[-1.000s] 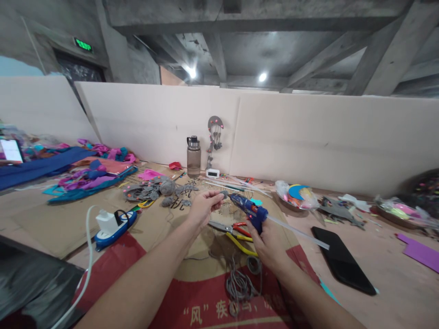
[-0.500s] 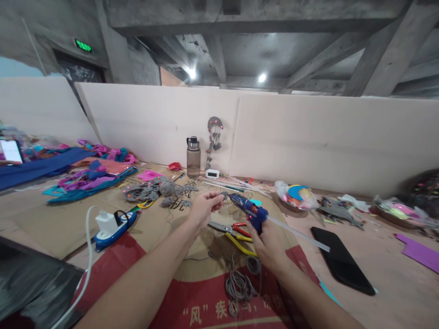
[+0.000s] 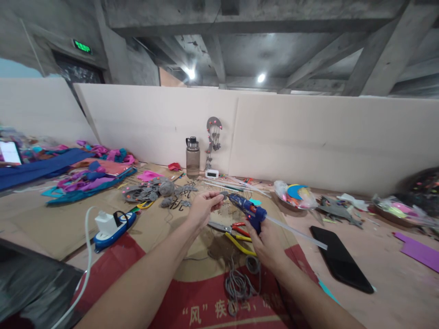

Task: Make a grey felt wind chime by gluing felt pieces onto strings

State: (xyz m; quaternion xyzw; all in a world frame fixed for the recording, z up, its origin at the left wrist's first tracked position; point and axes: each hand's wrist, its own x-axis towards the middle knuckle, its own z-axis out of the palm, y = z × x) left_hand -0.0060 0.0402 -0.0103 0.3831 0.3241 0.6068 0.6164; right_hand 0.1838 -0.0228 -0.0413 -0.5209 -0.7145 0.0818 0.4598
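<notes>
My right hand (image 3: pixel 263 235) is wrapped round the handle of a blue hot glue gun (image 3: pixel 247 208), with a long clear glue stick (image 3: pixel 297 232) poking out of its back. Its nozzle points left, at a small grey felt piece (image 3: pixel 224 195) pinched in the fingertips of my left hand (image 3: pixel 205 206). Nozzle and felt look to be touching or very close; I cannot tell which. Below the hands lie scissors with yellow handles (image 3: pixel 240 244) and red-handled pliers (image 3: pixel 240 227). Nearer to me is a tangle of grey cord (image 3: pixel 239 285).
Grey felt pieces and yarn (image 3: pixel 154 188) lie left of my hands, near a blue power strip (image 3: pixel 115 232). A water bottle (image 3: pixel 193 160) and small clock (image 3: pixel 211 174) stand at the back. On the right are a black phone (image 3: pixel 341 258) and a bowl of scraps (image 3: pixel 295 196).
Both hands hold nearly the same pose, with the glue gun still at the felt piece. The whole view has shifted very slightly.
</notes>
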